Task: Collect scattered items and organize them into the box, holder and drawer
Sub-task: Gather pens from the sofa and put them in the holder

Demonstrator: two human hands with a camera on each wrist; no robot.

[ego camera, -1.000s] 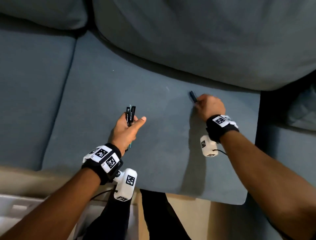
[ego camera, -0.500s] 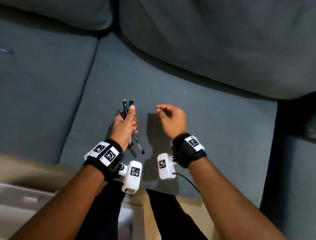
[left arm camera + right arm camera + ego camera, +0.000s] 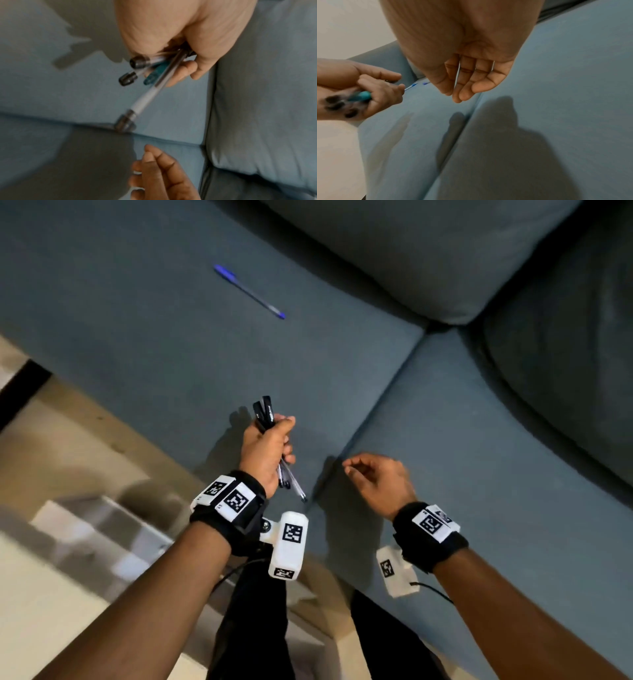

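Note:
My left hand grips a bundle of pens, their black caps sticking up past the thumb and their clear barrels hanging below the fist. The left wrist view shows the pens as several black-tipped ones and a teal one, held in curled fingers. My right hand hovers just right of it over the sofa seat, fingers loosely curled and holding nothing; the right wrist view shows its palm bare. A blue pen lies alone on the left seat cushion, far from both hands.
A blue-grey sofa fills the view, with a seam between two seat cushions and back cushions beyond. A white box-like thing sits blurred on the beige floor at lower left. My dark-trousered legs are below.
My right hand passed its black pen to the left hand's bundle and has drawn back bare. The view swung left, bringing the blue pen into sight.

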